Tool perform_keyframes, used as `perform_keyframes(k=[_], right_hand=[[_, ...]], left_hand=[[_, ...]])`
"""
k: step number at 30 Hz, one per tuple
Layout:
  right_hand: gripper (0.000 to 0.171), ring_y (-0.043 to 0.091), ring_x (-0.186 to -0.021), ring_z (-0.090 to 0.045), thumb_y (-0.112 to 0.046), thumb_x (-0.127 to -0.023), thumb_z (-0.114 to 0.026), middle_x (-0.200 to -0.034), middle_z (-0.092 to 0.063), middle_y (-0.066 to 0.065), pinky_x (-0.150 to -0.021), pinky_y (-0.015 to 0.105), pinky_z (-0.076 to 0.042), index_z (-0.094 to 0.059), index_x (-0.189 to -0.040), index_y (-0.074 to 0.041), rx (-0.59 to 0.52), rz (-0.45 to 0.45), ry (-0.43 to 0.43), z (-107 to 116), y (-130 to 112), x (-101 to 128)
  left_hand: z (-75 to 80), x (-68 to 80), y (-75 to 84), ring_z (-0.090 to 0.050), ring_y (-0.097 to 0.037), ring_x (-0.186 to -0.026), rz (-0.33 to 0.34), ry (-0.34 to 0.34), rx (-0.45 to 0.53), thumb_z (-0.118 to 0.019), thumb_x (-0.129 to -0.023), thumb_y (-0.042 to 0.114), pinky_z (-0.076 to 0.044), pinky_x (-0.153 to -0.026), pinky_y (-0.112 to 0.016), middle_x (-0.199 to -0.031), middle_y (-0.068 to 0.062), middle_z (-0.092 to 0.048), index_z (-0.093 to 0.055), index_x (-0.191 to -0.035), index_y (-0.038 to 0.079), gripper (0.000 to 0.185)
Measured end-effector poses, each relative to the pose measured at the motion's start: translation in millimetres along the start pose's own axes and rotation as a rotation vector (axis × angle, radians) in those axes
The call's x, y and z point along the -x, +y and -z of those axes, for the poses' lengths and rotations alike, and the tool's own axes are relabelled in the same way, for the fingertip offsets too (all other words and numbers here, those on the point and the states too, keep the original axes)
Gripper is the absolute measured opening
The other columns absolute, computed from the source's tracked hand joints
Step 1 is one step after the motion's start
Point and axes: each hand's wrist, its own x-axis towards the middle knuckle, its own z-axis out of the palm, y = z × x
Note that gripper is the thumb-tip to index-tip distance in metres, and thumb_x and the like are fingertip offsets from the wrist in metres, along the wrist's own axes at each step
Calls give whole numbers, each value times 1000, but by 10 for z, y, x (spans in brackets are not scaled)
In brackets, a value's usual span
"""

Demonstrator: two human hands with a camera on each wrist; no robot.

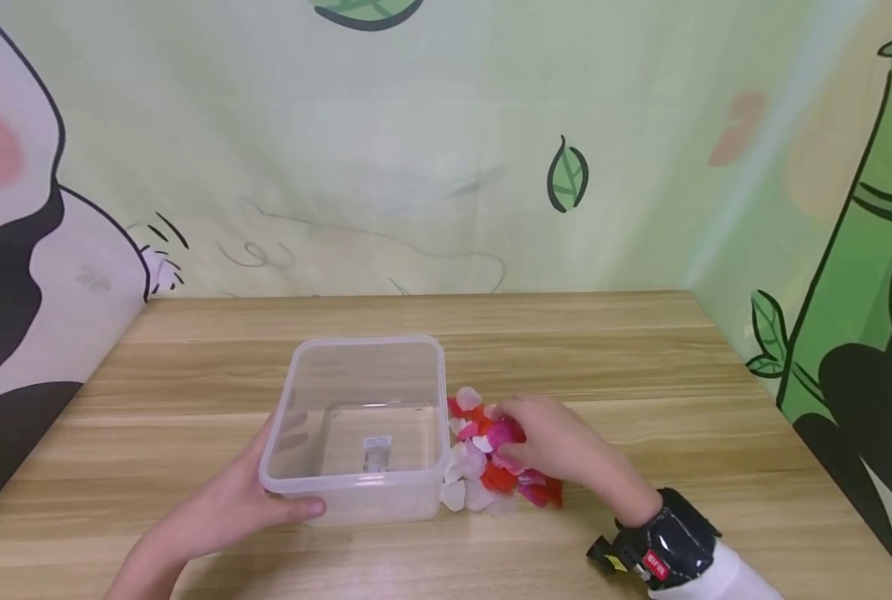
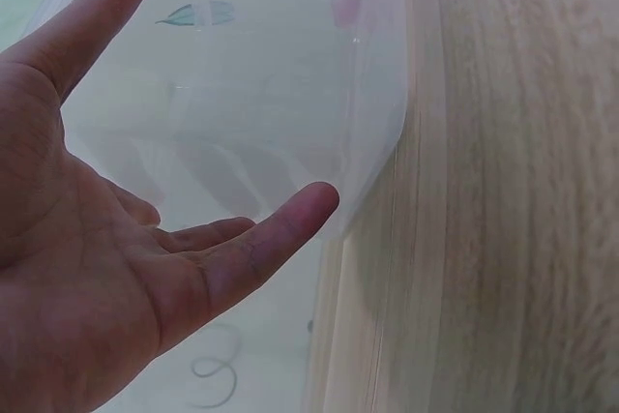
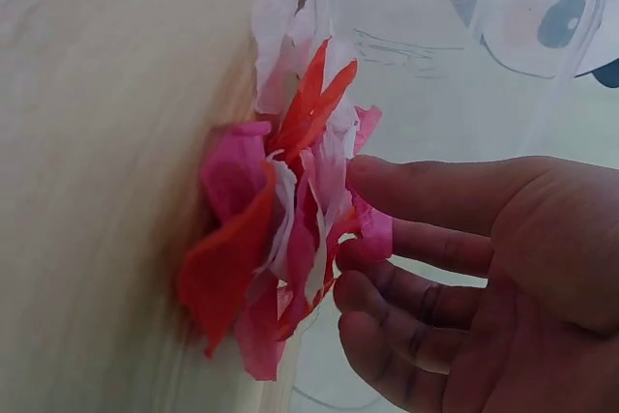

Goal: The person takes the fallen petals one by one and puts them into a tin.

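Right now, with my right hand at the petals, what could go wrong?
Thin, loose petals could slip from the right hand and scatter. Some lie close beside the tub, so nudging it may disturb them. The left hand is at its near left corner, so a bump might shift it.

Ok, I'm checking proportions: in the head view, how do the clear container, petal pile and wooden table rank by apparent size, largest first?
1. Wooden table
2. Clear container
3. Petal pile, partly covered by the right hand

I can read no text: the red label (image 1: pixel 655 565) on the wristband (image 1: pixel 680 532) behind the right fingers (image 1: pixel 512 408) and the box's pale label (image 1: pixel 377 442) are illegible.
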Motion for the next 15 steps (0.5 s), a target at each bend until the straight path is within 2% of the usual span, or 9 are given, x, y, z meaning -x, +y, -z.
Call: perform_keyframes(k=[7,12,15], right_hand=[[24,15,-76,-57,-8,-87,-82,-85,-64,-4,-69,31,-52,-74,-109,-6,-47,22,19,60,-2,4],[14,13,-70,-55,-6,-89,-80,-80,-62,-6,-63,29,-51,-74,-101,-9,-71,39,21,102,-7,20],[10,13,-68,-55,-6,-89,-80,-76,-61,-7,-61,29,-50,-72,-92,-12,-78,60,23,120,-6,26]], left_hand=[[0,10,-5,-37,-55,-136,7,4,-12,-89,-82,19,-51,-92,-33,-153,-33,-33,-1,-166,29,123],[1,25,1,-39,-55,-135,25,15,-30,-90,-82,21,-51,-92,-34,-153,-33,-34,-1,-166,30,123],[5,24,4,-39,-55,-136,23,19,-42,-90,-81,21,-50,-94,-40,-154,-31,-34,-2,-167,29,123]])
